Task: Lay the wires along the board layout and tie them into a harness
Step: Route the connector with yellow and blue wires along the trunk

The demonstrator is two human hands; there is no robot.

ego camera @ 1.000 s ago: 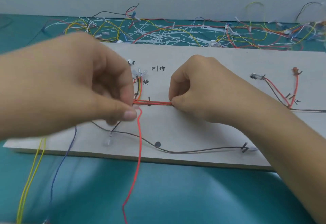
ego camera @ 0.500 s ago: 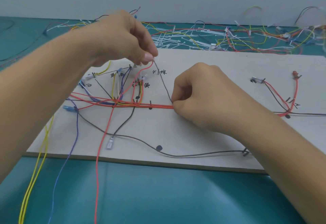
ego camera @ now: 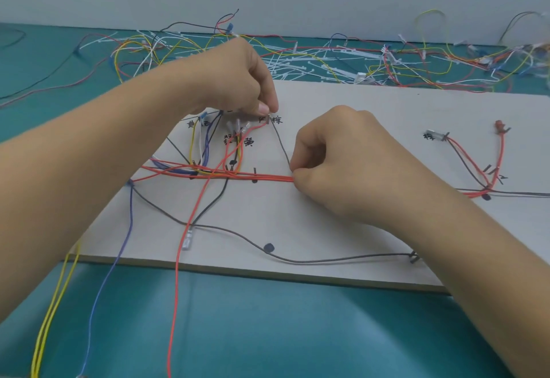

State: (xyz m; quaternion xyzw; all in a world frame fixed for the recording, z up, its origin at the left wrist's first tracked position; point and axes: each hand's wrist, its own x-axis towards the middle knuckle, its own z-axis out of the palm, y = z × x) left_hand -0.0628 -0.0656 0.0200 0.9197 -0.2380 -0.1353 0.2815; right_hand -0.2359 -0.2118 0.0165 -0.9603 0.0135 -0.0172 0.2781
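Note:
A grey layout board [ego camera: 342,222] lies on the teal table, marked with black dots, ticks and handwritten labels. A bundle of red wires [ego camera: 256,177] runs along its middle. My right hand [ego camera: 342,163] pinches that bundle at its right end and pins it to the board. My left hand [ego camera: 238,85] pinches the upper end of a thin dark wire [ego camera: 281,147] beside a label near the board's far edge. That wire slants down to my right fingertips. Yellow, white and blue wires [ego camera: 205,145] with terminals fan out at the left. A long dark wire [ego camera: 297,260] curves along the near edge.
Loose coloured wires and white cable ties [ego camera: 312,62] lie heaped on the table behind the board. Red and dark wires with connectors [ego camera: 476,166] lie at the board's right. Yellow [ego camera: 50,318], blue [ego camera: 101,297] and red [ego camera: 174,303] wires trail off the near edge over the teal mat.
My left hand let go of the red bundle, rose to the far part of the board with the dark wire's end, then lowered it to a label. My right hand stayed put.

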